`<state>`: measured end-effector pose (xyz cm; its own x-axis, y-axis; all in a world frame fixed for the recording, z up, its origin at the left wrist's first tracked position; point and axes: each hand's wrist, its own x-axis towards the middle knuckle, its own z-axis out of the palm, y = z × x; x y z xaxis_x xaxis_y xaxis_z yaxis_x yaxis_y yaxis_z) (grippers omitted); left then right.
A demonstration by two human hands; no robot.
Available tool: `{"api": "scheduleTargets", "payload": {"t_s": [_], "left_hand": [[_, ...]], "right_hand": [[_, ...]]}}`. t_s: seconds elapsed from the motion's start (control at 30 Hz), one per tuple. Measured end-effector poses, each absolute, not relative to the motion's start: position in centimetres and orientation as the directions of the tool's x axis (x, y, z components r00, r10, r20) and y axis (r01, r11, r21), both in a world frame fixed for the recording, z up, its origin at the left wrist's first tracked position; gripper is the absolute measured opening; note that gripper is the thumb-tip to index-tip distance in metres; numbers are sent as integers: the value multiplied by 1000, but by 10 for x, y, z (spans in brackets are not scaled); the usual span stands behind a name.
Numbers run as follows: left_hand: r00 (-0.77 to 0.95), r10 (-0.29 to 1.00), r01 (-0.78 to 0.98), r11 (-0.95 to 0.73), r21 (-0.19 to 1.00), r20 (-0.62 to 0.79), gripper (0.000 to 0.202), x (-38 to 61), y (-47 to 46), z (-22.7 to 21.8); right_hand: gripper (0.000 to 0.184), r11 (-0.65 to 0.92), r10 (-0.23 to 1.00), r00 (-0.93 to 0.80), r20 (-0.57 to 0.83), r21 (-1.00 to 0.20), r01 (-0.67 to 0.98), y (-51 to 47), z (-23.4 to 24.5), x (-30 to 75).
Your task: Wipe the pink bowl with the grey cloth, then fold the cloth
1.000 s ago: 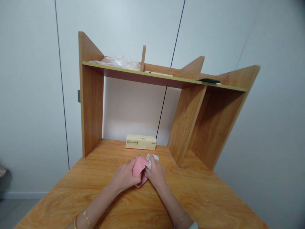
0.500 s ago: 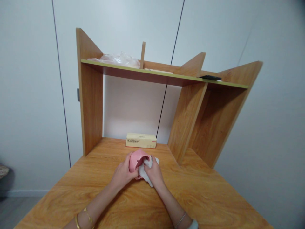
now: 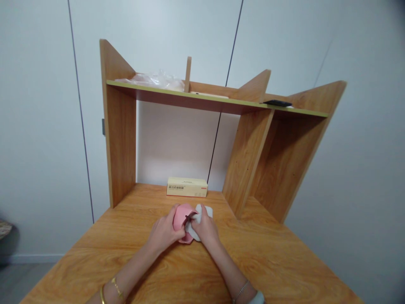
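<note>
My left hand (image 3: pixel 164 231) is closed round a small pink bowl-like object (image 3: pixel 181 214), held tilted just above the wooden desk (image 3: pixel 95 261). My right hand (image 3: pixel 207 229) is closed on a white cloth (image 3: pixel 200 214) and presses it against the pink object's inner side. Both hands meet at the middle of the desk, a little in front of a beige cardboard box (image 3: pixel 187 187). Part of the pink object is hidden by my fingers.
A wooden hutch (image 3: pixel 120 139) with a shelf stands at the back of the desk. A clear plastic bag (image 3: pixel 152 79) lies on the shelf's left part and a flat black object (image 3: pixel 278 102) on its right part. White wall panels rise behind.
The pink object has been turned in my left hand. My right hand has shifted the white cloth over it, down and then up again. The hands stay at the same spot.
</note>
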<state>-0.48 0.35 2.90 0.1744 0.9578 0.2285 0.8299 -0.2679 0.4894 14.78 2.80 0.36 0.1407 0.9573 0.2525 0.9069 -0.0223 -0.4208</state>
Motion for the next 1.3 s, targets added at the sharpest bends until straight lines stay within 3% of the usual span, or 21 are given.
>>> {"api": "scheduleTargets", "payload": {"t_s": [0.13, 0.23, 0.37, 0.57, 0.7, 0.8, 0.9, 1.07, 1.3], "left_hand": [[230, 942, 831, -321, 454, 243, 62, -5, 4, 32], [264, 933, 823, -350, 447, 245, 62, -6, 1, 34], [252, 927, 771, -366, 520, 279, 64, -8, 1, 31], [169, 920, 564, -385, 730, 355, 80, -9, 10, 12], [199, 898, 494, -437, 752, 392, 61, -8, 13, 5], [150, 933, 635, -344, 692, 326, 55, -7, 12, 11], [141, 957, 734, -274, 621, 255, 54, -6, 7, 20], [178, 955, 759, -286, 585, 236, 53, -2, 0, 28], [173, 955, 815, -276, 510, 240, 57, 0, -2, 33]], "right_hand": [[66, 138, 879, 1, 477, -256, 957, 22, 13, 150], [66, 183, 854, -53, 517, -204, 962, 20, 15, 152], [67, 185, 914, -41, 403, -324, 928, 25, 7, 156], [59, 157, 930, 107, 352, -643, 750, 33, -12, 155], [53, 166, 925, 150, 349, -726, 667, 36, -17, 149], [58, 103, 933, 162, 321, -670, 735, 34, -12, 147], [66, 4, 933, 184, 310, -520, 854, 29, -2, 148], [70, 71, 898, 68, 434, -296, 953, 21, 11, 151], [69, -24, 969, 113, 220, -369, 929, 27, 5, 150]]}}
